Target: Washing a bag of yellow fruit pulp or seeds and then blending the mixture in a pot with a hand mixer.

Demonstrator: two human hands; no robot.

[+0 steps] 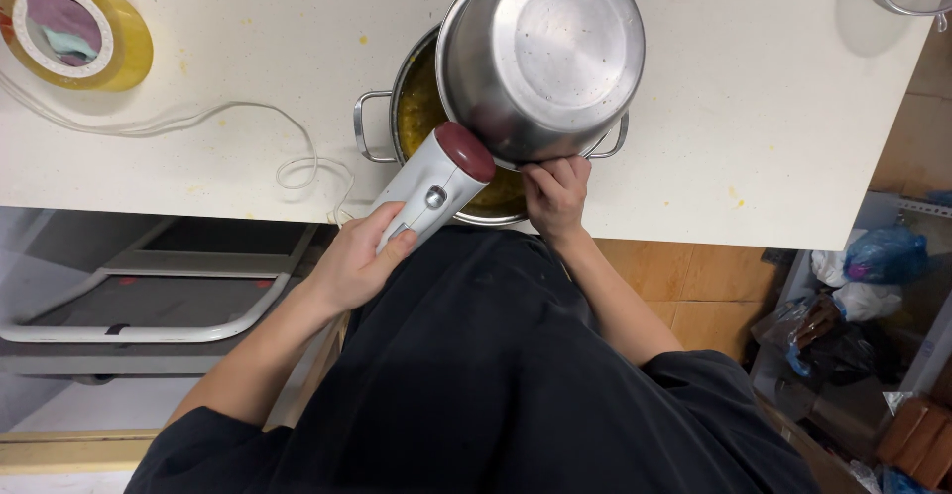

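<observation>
Our left hand (357,261) wraps the white hand blender (436,185), angled into the pot (412,107) of yellow puree just ahead; our right hand (555,194) pinches the rim of the upturned steel bowl (540,53) shielding it. If that bowl slips, puree probably spatters the surface (248,58).

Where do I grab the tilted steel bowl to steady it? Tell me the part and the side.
Grip the bowl by its lower rim, from the near side, where the right hand pinches it. Its smooth, rounded base faces up, and the blender in the left hand takes up its left.
</observation>
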